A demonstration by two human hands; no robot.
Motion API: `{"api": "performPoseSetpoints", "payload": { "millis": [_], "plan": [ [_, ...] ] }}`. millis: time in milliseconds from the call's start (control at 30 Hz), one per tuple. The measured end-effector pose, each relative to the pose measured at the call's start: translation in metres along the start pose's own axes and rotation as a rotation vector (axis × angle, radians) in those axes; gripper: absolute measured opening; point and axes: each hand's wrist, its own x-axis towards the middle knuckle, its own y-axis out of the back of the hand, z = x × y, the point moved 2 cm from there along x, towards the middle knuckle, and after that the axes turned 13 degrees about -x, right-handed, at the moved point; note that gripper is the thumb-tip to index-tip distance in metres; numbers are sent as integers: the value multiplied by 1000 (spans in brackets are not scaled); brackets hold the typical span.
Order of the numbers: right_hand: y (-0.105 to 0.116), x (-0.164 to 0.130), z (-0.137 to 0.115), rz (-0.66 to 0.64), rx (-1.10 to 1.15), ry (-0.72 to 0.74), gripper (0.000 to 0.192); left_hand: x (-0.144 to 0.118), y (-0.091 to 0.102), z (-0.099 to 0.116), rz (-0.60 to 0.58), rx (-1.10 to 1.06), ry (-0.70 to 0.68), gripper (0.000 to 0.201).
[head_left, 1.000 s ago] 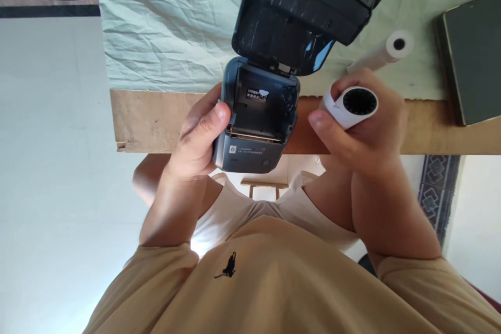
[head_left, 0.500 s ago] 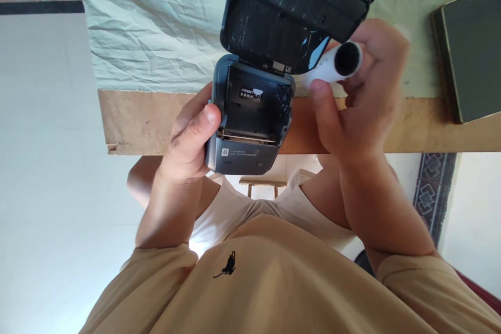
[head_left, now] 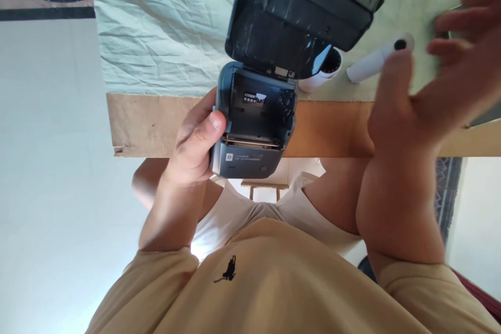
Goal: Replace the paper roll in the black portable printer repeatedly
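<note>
The right hand [head_left: 430, 88] is smeared by motion blur, and its fingertips run off the picture's right edge, so how far the fingers spread cannot be told. It covers most of the dark flat box [head_left: 483, 115] near the table's right end. The printer's raised lid [head_left: 301, 10] is cut by the top edge and hides part of the empty roll core [head_left: 326, 69] behind it. The small print on the printer's label [head_left: 252, 97] is too small to read.

A cloth-covered table [head_left: 156, 120] bears two paper rolls [head_left: 368, 62].
</note>
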Motion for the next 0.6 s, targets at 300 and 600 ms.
{"api": "performPoseSetpoints", "payload": {
  "millis": [300,600],
  "plan": [
    [3,1,-4,-145,-370,-4,59,0,2,-1,-30,-1,23,53],
    [8,-3,1,-246,-363,80,61,1,2,0,-25,30,26,55]
  ]
}}
